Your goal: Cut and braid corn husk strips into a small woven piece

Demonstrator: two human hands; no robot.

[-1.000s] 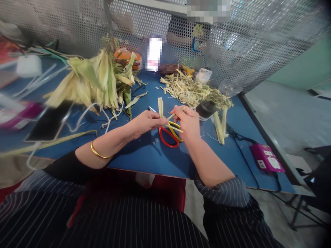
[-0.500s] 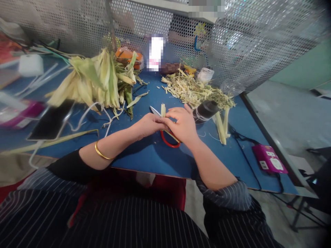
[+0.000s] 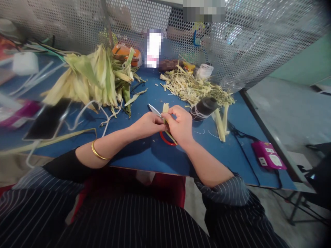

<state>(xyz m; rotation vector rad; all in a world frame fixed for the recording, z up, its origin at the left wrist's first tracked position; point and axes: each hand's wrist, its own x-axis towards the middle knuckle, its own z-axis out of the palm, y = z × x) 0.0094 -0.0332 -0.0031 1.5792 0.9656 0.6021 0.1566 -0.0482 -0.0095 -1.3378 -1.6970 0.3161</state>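
My left hand (image 3: 150,124) and my right hand (image 3: 179,124) meet over the front middle of the table, fingers closed around a strip of pale corn husk (image 3: 166,108). One end of the strip stands up above my fingertips; a thin length shows below them. Scissors with red handles (image 3: 167,139) lie on the table under my hands, their blades (image 3: 154,109) pointing away to the left. My fingers hide the middle of the scissors. A black thread cone (image 3: 206,107) with white thread round it lies right of my right hand.
Corn husks (image 3: 88,74) are heaped at the back left, cut scraps (image 3: 184,84) at the back right. A phone (image 3: 46,119) with a white cable lies left. A purple power socket (image 3: 269,155) sits at the right edge, before a perforated metal screen (image 3: 139,20).
My right hand's fingers have curled in more tightly around the husk strip. The husk's upper end now leans slightly right. The whole view has shifted a little.
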